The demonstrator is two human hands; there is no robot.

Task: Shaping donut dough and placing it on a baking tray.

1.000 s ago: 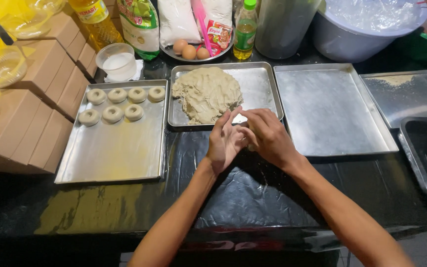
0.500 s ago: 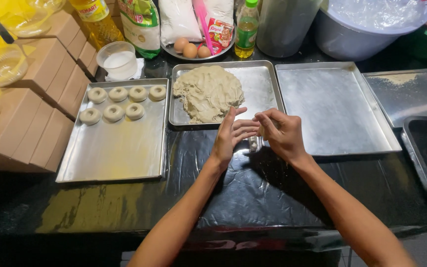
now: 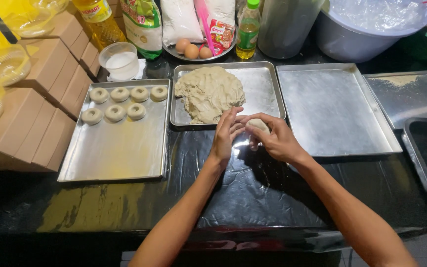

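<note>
- Left hand (image 3: 226,136) and right hand (image 3: 273,141) meet over the black-covered bench (image 3: 253,198), just in front of the near rim of the middle tray (image 3: 265,89).
- A small dough piece (image 3: 259,124) sits between the two hands; the right fingers (image 3: 258,118) curl around it, the left fingers (image 3: 233,121) lie flat and together against its left side.
- The piece looks rounded, with no clear long axis; the right hand carries more of it.
- The large dough mass (image 3: 209,94) lies just beyond the fingers, on the middle tray.
- Seven ring-shaped dough pieces (image 3: 119,103) occupy the far end of the left tray (image 3: 114,153), well to the left of both hands; the left hand is nearer.
- An unfilled tray (image 3: 334,109) lies to the right.
</note>
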